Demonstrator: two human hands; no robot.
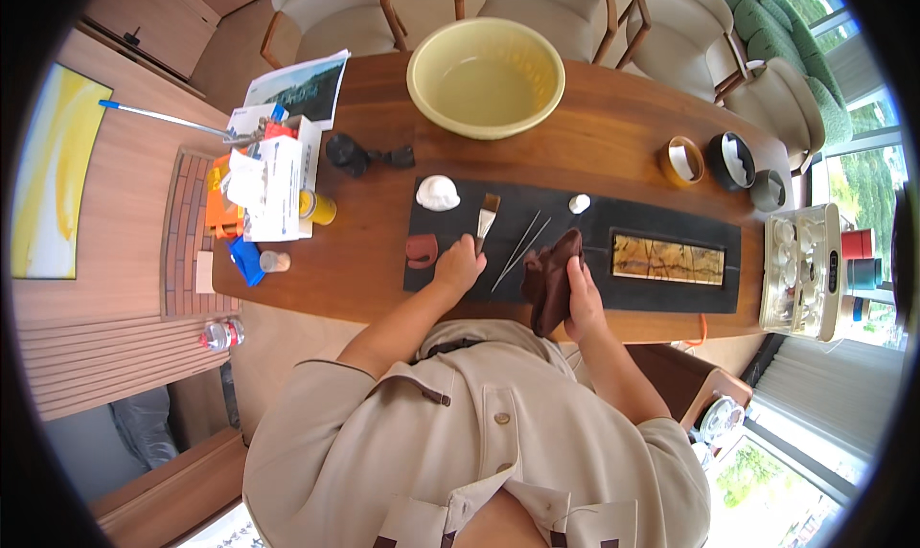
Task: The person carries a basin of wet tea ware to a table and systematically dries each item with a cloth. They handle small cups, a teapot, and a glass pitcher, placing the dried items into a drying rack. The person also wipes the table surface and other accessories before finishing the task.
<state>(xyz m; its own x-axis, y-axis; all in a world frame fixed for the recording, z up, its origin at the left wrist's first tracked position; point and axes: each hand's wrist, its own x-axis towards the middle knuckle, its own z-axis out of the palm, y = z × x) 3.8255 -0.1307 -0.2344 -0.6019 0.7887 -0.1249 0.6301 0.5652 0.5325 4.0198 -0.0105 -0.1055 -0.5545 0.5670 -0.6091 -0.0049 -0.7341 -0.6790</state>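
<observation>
My left hand (460, 266) grips the handle of a flat brush (486, 217), its bristles turned away from me. In my right hand (587, 300) is a dark brown, irregular object (555, 286), tilted over the mat's near edge; its exact kind is unclear. Between my hands, two thin metal rods or long tweezers (519, 252) lie on the black mat (632, 214). A reddish-brown folded piece (422, 251) rests left of my left hand, with a white rounded object (438, 193) beyond it. A small white container (578, 203) stands past the brown object.
A large pale yellow basin (485, 128) stands toward the wooden table's far side. A patterned panel (668, 259) sits on the mat at right, near several bowls (681, 161) and a cup-filled appliance (801, 271). Boxes and tissues (277, 189) and a yellow can (317, 207) crowd the left.
</observation>
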